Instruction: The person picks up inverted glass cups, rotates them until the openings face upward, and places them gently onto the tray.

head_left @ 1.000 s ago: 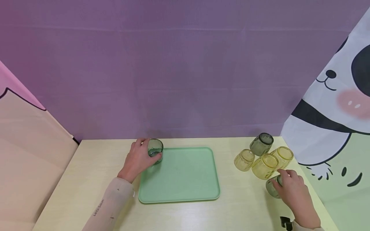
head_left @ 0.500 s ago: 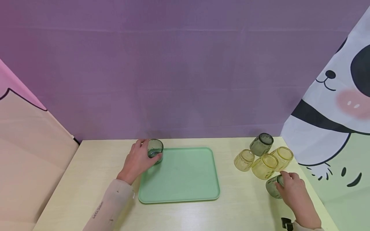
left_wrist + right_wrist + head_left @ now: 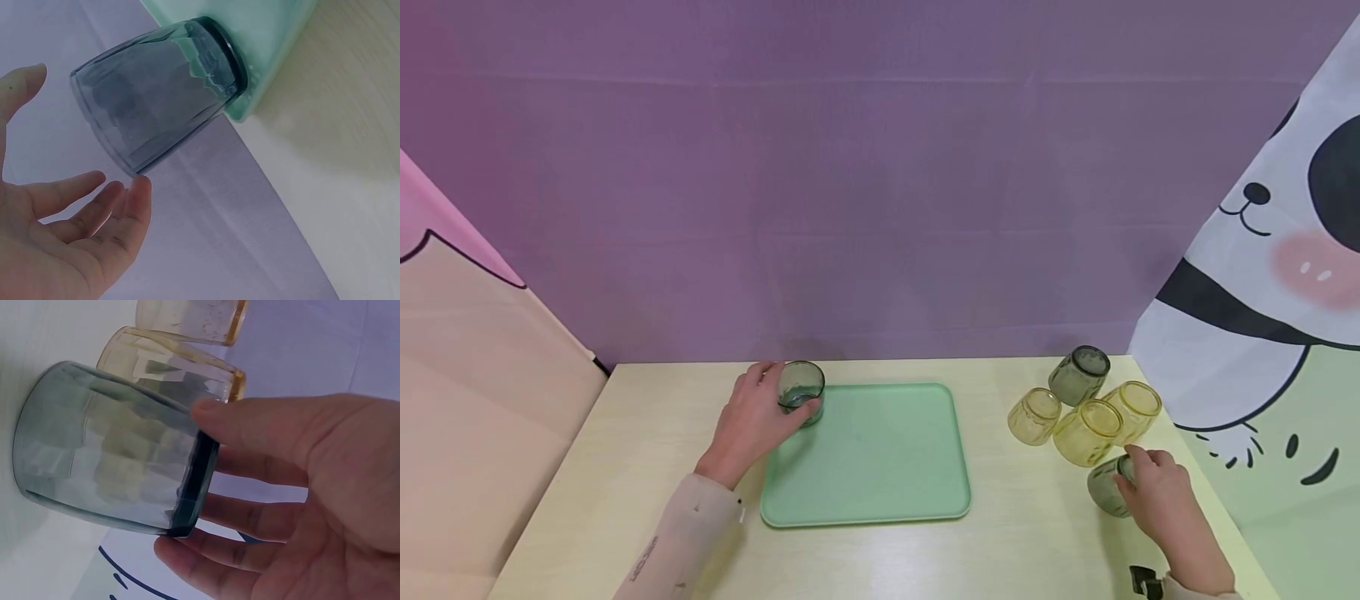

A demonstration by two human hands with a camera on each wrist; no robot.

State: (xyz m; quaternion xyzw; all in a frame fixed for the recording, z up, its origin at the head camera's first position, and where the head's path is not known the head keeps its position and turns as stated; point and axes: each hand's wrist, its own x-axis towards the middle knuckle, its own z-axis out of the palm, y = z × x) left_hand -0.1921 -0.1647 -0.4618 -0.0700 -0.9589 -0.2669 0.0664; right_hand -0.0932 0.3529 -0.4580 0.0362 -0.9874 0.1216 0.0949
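Head view: my left hand (image 3: 752,425) is at the upright green glass (image 3: 802,393), which stands on the far left corner of the pale green tray (image 3: 880,471); my right hand (image 3: 1167,500) is at the inverted green glass (image 3: 1105,492), well to the right of the tray on the light table (image 3: 917,567). Just beyond it are three yellow glasses (image 3: 1081,440) and a dark glass (image 3: 1075,382), all base up. Left wrist view: my fingers are relaxed and spread about the upright rim, grasping nothing; one fingertip (image 3: 142,186) lies at the rim, though I cannot tell whether it touches. Right wrist view: I grasp the inverted green glass near its thick base, thumb on one side, fingers on the other; two of the yellow glasses show behind it.
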